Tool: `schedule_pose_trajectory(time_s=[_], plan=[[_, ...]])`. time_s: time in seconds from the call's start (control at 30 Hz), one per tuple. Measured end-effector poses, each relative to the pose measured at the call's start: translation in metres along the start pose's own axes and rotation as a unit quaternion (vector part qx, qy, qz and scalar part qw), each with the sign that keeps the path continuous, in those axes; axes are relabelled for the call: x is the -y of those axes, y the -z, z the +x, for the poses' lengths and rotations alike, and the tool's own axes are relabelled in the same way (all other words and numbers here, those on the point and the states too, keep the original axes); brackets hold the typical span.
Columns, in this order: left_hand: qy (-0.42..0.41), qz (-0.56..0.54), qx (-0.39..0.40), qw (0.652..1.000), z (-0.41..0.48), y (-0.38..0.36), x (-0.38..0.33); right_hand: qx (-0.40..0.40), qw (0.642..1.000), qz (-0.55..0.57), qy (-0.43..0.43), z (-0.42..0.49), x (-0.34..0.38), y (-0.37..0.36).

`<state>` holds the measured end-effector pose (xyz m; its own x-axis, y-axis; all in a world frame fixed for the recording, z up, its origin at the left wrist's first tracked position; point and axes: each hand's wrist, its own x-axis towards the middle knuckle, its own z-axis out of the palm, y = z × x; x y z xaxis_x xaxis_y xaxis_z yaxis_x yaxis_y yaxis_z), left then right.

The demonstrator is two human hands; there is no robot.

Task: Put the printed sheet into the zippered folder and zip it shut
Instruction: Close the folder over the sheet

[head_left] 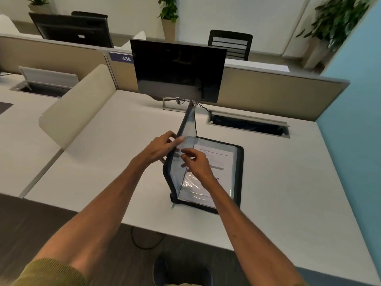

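Pale office desking fills the room, and on the nearest tabletop (99, 162) a dark monitor (177, 73) stands at the back edge, with a cable slot (247, 125) to its right. The zippered folder (239, 172) lies open close to the front edge, in front of the monitor. Its right half rests flat and holds the printed sheet (216, 159), which lies inside under clear plastic. Its other half, the cover (186, 124), stands nearly upright. The left hand (158, 147) pinches the cover's outer edge, thumb and curled fingers round it. The right hand (198, 164) is loosely bent, its fingertips (184, 156) touching the cover's clear inner face and gripping nothing. The zip is undone, and its pull (172, 205) hangs at the folder's near corner.
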<state>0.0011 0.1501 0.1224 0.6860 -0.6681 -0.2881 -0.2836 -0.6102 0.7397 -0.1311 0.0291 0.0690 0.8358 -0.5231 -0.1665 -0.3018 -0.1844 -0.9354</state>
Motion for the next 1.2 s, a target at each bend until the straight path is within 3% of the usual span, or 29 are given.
schedule_pose_trajectory(time_s=[0.2,0.43,0.67,1.03,1.2], plan=[[-0.057,-0.005,0.037,0.998,-0.014,-0.062,-0.020,-0.044,0.992,0.095,-0.071,-0.020,-0.013,0.049],[-0.095,0.156,0.123,0.975,-0.016,-0.135,-0.020,-0.085,0.966,0.145,-0.198,-0.036,-0.052,0.113],[-0.071,0.273,0.180,0.942,-0.017,-0.178,-0.012,-0.126,0.926,0.181,-0.306,-0.056,-0.093,0.145],[-0.080,0.363,0.214,0.903,-0.017,-0.188,0.016,-0.160,0.934,0.004,-0.319,-0.059,-0.132,0.152],[-0.094,0.381,0.206,0.897,-0.010,-0.196,0.017,-0.189,0.940,-0.136,-0.251,-0.055,-0.130,0.151]])
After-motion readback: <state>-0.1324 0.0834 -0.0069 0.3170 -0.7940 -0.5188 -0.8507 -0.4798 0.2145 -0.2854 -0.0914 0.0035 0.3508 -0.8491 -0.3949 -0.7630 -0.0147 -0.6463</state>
